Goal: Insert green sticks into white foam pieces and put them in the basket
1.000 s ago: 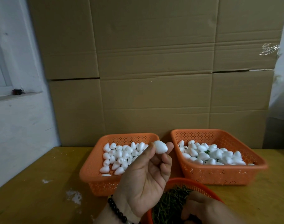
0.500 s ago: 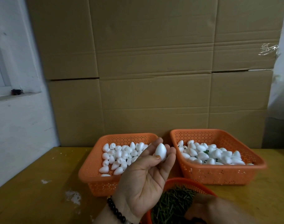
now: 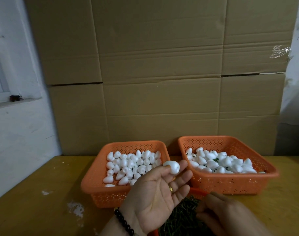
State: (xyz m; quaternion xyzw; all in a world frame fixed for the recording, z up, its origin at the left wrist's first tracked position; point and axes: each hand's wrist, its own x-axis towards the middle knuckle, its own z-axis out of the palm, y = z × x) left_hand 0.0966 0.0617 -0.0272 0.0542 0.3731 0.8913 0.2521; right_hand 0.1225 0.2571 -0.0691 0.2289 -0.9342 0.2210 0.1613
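My left hand point(image 3: 155, 196) is palm up in front of the baskets, and its thumb and fingertips pinch one white egg-shaped foam piece point(image 3: 173, 166). My right hand point(image 3: 230, 217) is low at the bottom right, with its fingers curled down into a heap of green sticks point(image 3: 181, 217) in a round orange bowl point(image 3: 196, 190). Whether it holds a stick is hidden. The left orange basket point(image 3: 92, 184) holds several plain foam pieces. In the right orange basket point(image 3: 230, 184) lie several foam pieces, and green shows between some of them.
The baskets stand side by side on a yellow wooden table point(image 3: 34, 193) against a wall of stacked cardboard boxes point(image 3: 162, 82). A white wall with a window ledge point(image 3: 17, 99) is at the left.
My left hand has flattened its palm and turned the foam piece at its fingertips. My right hand has shifted slightly up and right over the green sticks.
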